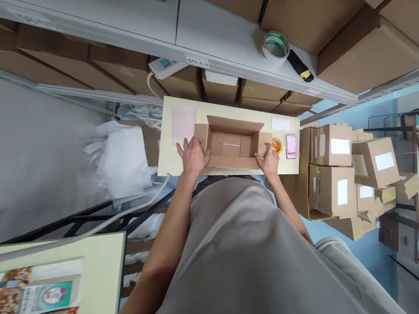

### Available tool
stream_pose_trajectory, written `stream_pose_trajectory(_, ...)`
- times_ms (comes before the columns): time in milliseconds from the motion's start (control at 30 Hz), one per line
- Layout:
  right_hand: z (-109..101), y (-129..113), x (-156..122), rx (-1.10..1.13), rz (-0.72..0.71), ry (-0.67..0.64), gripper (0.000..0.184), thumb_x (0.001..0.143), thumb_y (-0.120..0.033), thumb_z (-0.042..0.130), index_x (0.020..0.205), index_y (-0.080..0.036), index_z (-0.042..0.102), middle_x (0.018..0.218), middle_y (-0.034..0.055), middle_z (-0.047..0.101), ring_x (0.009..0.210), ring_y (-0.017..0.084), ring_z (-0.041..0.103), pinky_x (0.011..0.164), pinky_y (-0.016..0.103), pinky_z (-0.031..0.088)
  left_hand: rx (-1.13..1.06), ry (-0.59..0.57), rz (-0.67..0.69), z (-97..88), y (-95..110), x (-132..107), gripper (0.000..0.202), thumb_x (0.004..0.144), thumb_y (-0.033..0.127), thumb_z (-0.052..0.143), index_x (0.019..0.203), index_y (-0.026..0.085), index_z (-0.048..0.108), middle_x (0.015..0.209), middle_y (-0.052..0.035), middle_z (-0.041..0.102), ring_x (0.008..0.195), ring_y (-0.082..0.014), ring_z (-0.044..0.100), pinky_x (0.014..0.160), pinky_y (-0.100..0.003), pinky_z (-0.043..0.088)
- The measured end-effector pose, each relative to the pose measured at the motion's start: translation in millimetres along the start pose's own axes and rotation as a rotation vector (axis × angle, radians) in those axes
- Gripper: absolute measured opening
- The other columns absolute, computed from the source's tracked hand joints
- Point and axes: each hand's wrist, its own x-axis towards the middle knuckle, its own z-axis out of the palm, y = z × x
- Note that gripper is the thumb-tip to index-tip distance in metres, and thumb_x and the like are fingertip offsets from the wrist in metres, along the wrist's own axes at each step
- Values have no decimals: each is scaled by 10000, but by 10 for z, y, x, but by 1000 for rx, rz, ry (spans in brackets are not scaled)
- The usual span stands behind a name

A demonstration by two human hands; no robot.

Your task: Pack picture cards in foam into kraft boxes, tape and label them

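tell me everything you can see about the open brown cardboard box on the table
The open brown cardboard box is plain corrugated card, rectangular, standing upright on the pale yellow table with its top flaps folded outward. It looks empty inside, and the bottom flaps meet at a seam. The left hand lies flat on its left flap, and the right hand rests at its near right corner. A small orange tape roll sits beside the right flap.

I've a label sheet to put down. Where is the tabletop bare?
Bare tabletop lies at the near left corner, bordered by the left hand and pink sheet. The right end is crowded: orange tape roll, phone and white label beside the right hand. The open box fills the middle.
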Motion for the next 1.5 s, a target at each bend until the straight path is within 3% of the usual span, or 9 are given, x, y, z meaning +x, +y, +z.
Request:
stream_pose_trajectory(233, -75, -97, 92, -76, 22, 63, 672, 976, -388, 679, 1581, -147, 515, 1436, 241, 749, 1415, 385, 653, 1358, 620, 320, -43, 42, -2, 47, -63, 133, 478, 842, 234, 747, 1304, 171, 645, 1373, -211, 759, 1485, -440, 620, 1437, -657, 215)
stream_pose_trajectory(467, -103, -209, 125, -104, 28, 96, 694, 1002, -442, 624, 1608, -125, 509, 1522, 268, 711, 1484, 383, 617, 1390, 647, 271, -210, 91, -33, 46, -102, 269, 386, 873, 243, 785, 1227, 204, 635, 1351, -181, 750, 1384, -399, 672, 1356, -600, 387)
stream_pose_trajectory(600, -176, -272, 26, -128, 22, 141, 666, 1046, -524, 603, 1585, -136, 543, 1692, 310, 566, 1638, 395, 474, 1386, 688, 271, -416, 217, -221, -52, -251, 620, 277, 1029, 361, 686, 1246, 194, 645, 1348, -182, 739, 1337, -358, 691, 1228, -512, 525)
stream_pose_trajectory(700, -285, -365, -72, -150, 15, 215, 657, 1079, -594, 570, 1557, -144, 570, 1769, 326, 462, 1694, 415, 380, 1367, 739, 275, -478, 313, -402, -107, -369, 1028, 255, 1101, 240, 506, 1293, 148, 646, 1392, -214, 714, 1370, -340, 676, 1258, -509, 503)
stream_pose_trajectory(867, -463, -581, -284, -146, -13, 307, 628, 1120, -633, 522, 1562, -190, 580, 1768, 289, 475, 1681, 406, 404, 1364, 764, 269, -406, 194, -660, -9, -473, 1457, 521, 962, 177, 711, 1451, 81, 558, 1554, -325, 603, 1521, -459, 558, 1260, -660, 486)
stream_pose_trajectory(967, -509, -660, -445, -135, 5, 333, 651, 1115, -644, 544, 1589, -198, 565, 1749, 272, 510, 1652, 395, 461, 1371, 738, 285, -282, 90, -678, 75, -513, 1475, 682, 933, 254, 803, 1510, 55, 499, 1623, -361, 530, 1566, -487, 502, 1269, -661, 473)
stream_pose_trajectory(1100, -501, -687, -638, -115, 69, 343, 650, 1101, -626, 568, 1588, -196, 561, 1724, 268, 542, 1631, 396, 500, 1365, 726, 312, -143, 71, -625, 89, -625, 1445, 827, 852, 315, 903, 1521, 42, 498, 1662, -350, 512, 1601, -467, 468, 1293, -589, 475)
stream_pose_trajectory(1333, -453, -729, -698, -54, 90, 276, 598, 1084, -515, 609, 1599, -216, 559, 1680, 253, 592, 1629, 390, 508, 1330, 720, 378, -381, 106, -564, -94, -715, 1391, 426, 893, 191, 691, 1311, 118, 726, 1471, -307, 714, 1366, -453, 720, 1227, -638, 545)
stream_pose_trajectory(1500, -474, -779, -502, -34, 0, 256, 543, 1125, -518, 547, 1569, -209, 594, 1686, 243, 593, 1621, 363, 518, 1367, 695, 334, -399, 270, -458, -373, -608, 1042, 420, 957, 208, 607, 1358, 150, 717, 1354, -220, 802, 1359, -410, 736, 1251, -598, 539)
